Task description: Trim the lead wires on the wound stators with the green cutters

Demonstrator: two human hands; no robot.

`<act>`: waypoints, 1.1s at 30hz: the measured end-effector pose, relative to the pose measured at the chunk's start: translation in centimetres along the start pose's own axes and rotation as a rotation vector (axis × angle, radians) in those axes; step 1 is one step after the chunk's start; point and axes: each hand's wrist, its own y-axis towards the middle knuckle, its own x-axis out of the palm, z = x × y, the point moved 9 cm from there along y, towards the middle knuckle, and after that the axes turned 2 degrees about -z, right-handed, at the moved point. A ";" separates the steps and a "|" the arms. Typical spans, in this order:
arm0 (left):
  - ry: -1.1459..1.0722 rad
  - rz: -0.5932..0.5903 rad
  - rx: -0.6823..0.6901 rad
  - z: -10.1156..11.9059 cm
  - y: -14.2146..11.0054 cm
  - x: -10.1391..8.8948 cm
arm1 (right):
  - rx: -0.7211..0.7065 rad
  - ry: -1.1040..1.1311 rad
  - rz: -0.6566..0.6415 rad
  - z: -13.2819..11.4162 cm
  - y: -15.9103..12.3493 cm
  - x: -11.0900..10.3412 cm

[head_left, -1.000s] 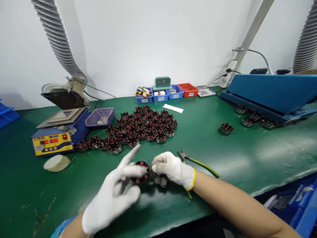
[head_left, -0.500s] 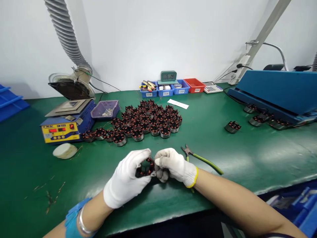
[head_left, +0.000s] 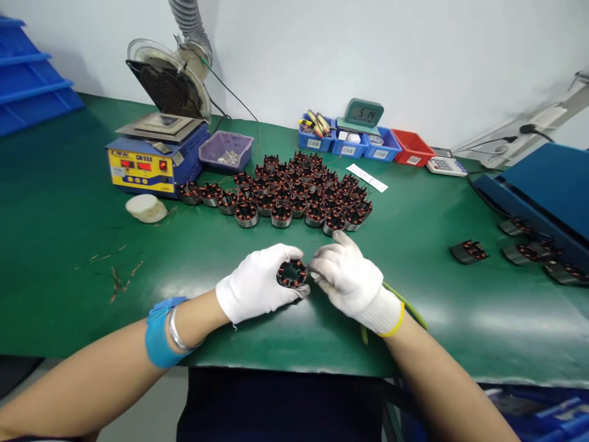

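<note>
My left hand [head_left: 260, 283], in a white glove, grips a motor stator [head_left: 283, 280] with copper windings, its round opening facing up. Close by the stator's right side is my right hand [head_left: 350, 276], also gloved, with thumb and fingertips pinched together. Whatever is between those fingertips is too small or hidden to make out. Under and behind the right hand lies a pair of pliers with green handles [head_left: 409, 305]; its head is covered. Beyond both hands a large cluster of stators [head_left: 294, 190] stands on the green table [head_left: 193, 252].
At the left stand a yellow-and-blue soldering unit [head_left: 142, 172], a round white pad [head_left: 146, 209] and a purple tray [head_left: 225, 150]. Wire scraps [head_left: 120, 283] lie nearby. Small blue bins [head_left: 380, 147], a red bin [head_left: 411, 147] and a clock [head_left: 363, 113] line the wall. Another stator [head_left: 468, 252] sits at right.
The camera view has shifted and tilted. My left hand still holds the stator, which now shows more from above. My right hand has turned, its fingertips slightly farther from the stator.
</note>
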 end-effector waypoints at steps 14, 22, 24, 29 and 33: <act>0.224 -0.141 -0.030 -0.7 0.2 0.5 | 0.926 -0.378 -0.329 3.9 -12.7 -1.4; 0.427 -0.158 -0.095 -1.4 0.5 -0.3 | 0.924 -0.278 -0.413 2.6 -13.8 -0.9; 0.426 -0.155 -0.095 -1.6 0.6 -0.2 | 0.972 -0.277 -0.455 2.8 -13.5 -1.2; 0.446 -0.155 -0.091 -1.7 0.7 0.2 | 0.959 -0.363 -0.414 3.4 -12.6 -0.9; 0.472 -0.163 -0.061 -1.4 0.8 0.5 | 0.888 -0.296 -0.189 4.5 -12.9 -0.7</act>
